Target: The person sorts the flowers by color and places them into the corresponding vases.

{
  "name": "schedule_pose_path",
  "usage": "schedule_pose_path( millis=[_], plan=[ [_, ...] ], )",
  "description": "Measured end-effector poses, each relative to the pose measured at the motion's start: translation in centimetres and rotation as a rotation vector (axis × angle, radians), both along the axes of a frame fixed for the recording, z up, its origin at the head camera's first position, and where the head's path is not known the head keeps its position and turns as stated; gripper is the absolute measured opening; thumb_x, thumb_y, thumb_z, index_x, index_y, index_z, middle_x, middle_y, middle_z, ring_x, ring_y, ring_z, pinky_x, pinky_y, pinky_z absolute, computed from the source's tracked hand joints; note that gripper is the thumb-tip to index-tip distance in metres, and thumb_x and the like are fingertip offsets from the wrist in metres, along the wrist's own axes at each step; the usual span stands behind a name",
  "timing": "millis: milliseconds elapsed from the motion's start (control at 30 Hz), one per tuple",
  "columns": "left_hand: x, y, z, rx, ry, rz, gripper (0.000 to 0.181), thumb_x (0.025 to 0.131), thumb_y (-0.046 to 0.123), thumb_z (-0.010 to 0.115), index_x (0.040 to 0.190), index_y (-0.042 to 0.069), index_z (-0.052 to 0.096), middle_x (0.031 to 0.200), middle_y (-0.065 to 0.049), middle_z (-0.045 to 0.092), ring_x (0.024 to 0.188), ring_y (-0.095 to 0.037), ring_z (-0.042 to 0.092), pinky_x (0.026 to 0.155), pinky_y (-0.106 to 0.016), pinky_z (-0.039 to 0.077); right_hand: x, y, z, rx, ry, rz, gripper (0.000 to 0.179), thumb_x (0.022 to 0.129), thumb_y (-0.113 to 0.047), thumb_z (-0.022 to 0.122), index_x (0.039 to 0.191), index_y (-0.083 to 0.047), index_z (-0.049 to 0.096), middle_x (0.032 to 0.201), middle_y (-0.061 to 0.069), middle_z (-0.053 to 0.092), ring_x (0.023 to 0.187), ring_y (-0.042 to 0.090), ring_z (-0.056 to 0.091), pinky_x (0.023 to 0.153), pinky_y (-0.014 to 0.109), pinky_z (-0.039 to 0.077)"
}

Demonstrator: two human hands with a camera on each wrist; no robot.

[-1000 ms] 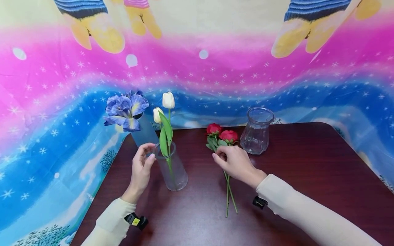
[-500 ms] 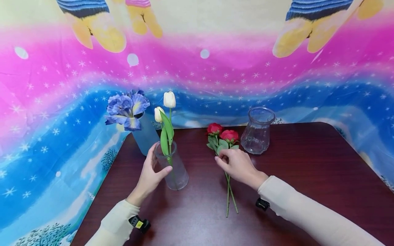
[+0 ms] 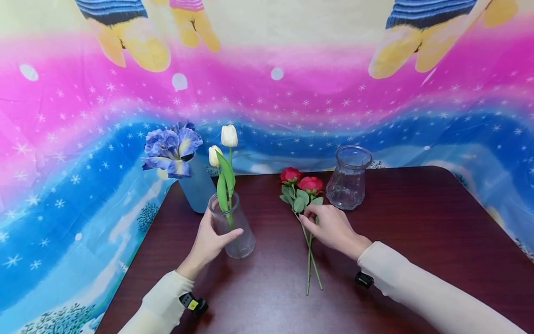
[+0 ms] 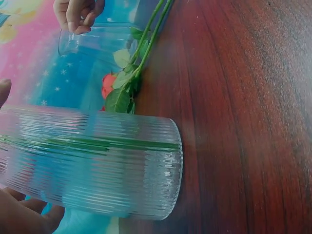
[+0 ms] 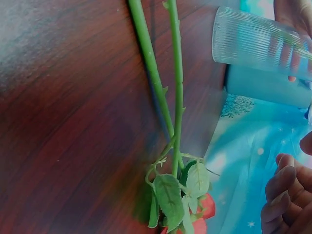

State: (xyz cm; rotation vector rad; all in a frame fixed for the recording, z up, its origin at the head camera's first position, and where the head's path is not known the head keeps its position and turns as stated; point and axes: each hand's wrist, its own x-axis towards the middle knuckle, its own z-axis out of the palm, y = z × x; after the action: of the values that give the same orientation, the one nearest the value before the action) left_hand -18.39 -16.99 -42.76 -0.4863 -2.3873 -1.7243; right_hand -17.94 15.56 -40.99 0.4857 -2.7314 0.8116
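Note:
My left hand [image 3: 207, 241] is round a ribbed clear glass vase [image 3: 242, 239], thumb in front and fingers on the far side. The vase stands upright on the table, with white tulips [image 3: 229, 136] in it; their green stems show through the glass in the left wrist view. Over two crossed red roses [image 3: 310, 184] hovers my right hand [image 3: 333, 229], its fingers loosely curled. In the right wrist view those fingers [image 5: 280, 200] are apart from the rose stems [image 5: 178, 87] and hold nothing. The roses lie flat, blooms toward the back.
A flared clear glass vase [image 3: 345, 188] stands at the back right, behind my right hand. At the back left, a blue vase [image 3: 196, 188] holds blue-purple irises [image 3: 171, 146]. A printed cloth [image 3: 267, 93] hangs behind the dark wooden table [image 3: 271, 306].
My left hand has moved from beside the tulip vase's rim down and round its body. My right hand has drawn slightly back and to the right from the roses, which lie unchanged.

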Motion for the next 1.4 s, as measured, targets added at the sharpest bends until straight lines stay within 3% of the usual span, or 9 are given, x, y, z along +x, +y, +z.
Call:
schedule_pose_path(
  millis=[100,233,533,833,1033,1233,1400],
  plan=[
    [0.0,0.1,-0.1,0.022,0.002,0.013,0.089,0.08,0.011,0.084,0.153,0.032,0.037,0.148,0.004,0.053,0.13,-0.005,0.054,0.104,-0.024,0.047,0.0,0.2,-0.2,0.005,0.007,-0.006,0.017,0.093,-0.027,0.067,0.077,-0.024,0.068,0.06,-0.013,0.052,0.051,0.003,0.041,0.047,0.024,0.034],
    [0.0,0.1,-0.2,0.018,0.018,0.055,0.083,0.079,0.012,0.085,0.149,0.031,0.044,0.139,0.002,0.06,0.117,-0.001,0.062,0.091,-0.018,0.052,0.1,0.5,-0.3,0.018,0.003,-0.02,0.019,0.093,-0.028,0.068,0.075,-0.026,0.065,0.059,-0.014,0.05,0.05,0.003,0.04,0.046,0.024,0.032],
    [-0.3,0.4,0.2,0.042,0.06,0.07,0.082,0.079,0.01,0.086,0.148,0.03,0.046,0.139,0.003,0.06,0.114,-0.003,0.063,0.089,-0.019,0.053,0.3,1.7,-0.4,0.022,-0.021,-0.024,0.019,0.095,-0.028,0.067,0.076,-0.025,0.065,0.058,-0.012,0.049,0.049,0.004,0.038,0.046,0.024,0.032],
    [-2.1,1.0,1.5,0.081,0.088,0.094,0.077,0.08,0.011,0.084,0.146,0.024,0.048,0.139,0.001,0.06,0.118,-0.006,0.061,0.093,-0.017,0.05,0.3,3.2,-0.7,0.033,-0.015,-0.052,0.015,0.095,-0.026,0.066,0.08,-0.024,0.068,0.058,-0.011,0.049,0.051,0.004,0.041,0.048,0.025,0.034],
    [-3.5,1.0,2.1,0.049,0.079,0.125,0.077,0.081,0.014,0.084,0.147,0.021,0.046,0.139,0.0,0.059,0.123,-0.012,0.058,0.103,-0.031,0.049,0.5,4.6,-0.8,0.043,-0.035,-0.08,0.015,0.095,-0.026,0.066,0.08,-0.022,0.068,0.061,-0.009,0.052,0.055,0.007,0.044,0.05,0.027,0.036],
    [-5.3,1.1,2.2,0.098,0.072,0.152,0.078,0.08,0.006,0.082,0.148,0.013,0.044,0.143,-0.012,0.055,0.132,-0.025,0.052,0.112,-0.051,0.04,0.5,5.8,-1.2,0.058,-0.055,-0.112,0.016,0.094,-0.028,0.067,0.078,-0.024,0.068,0.06,-0.011,0.052,0.055,0.007,0.046,0.05,0.028,0.037],
    [-6.4,1.4,2.5,0.094,0.063,0.174,0.076,0.081,0.009,0.083,0.147,0.013,0.045,0.144,-0.012,0.055,0.135,-0.027,0.051,0.115,-0.054,0.039,0.5,6.4,-1.4,0.064,-0.069,-0.116,0.015,0.095,-0.028,0.068,0.08,-0.023,0.069,0.059,-0.01,0.051,0.054,0.008,0.045,0.049,0.028,0.036]
  ],
)
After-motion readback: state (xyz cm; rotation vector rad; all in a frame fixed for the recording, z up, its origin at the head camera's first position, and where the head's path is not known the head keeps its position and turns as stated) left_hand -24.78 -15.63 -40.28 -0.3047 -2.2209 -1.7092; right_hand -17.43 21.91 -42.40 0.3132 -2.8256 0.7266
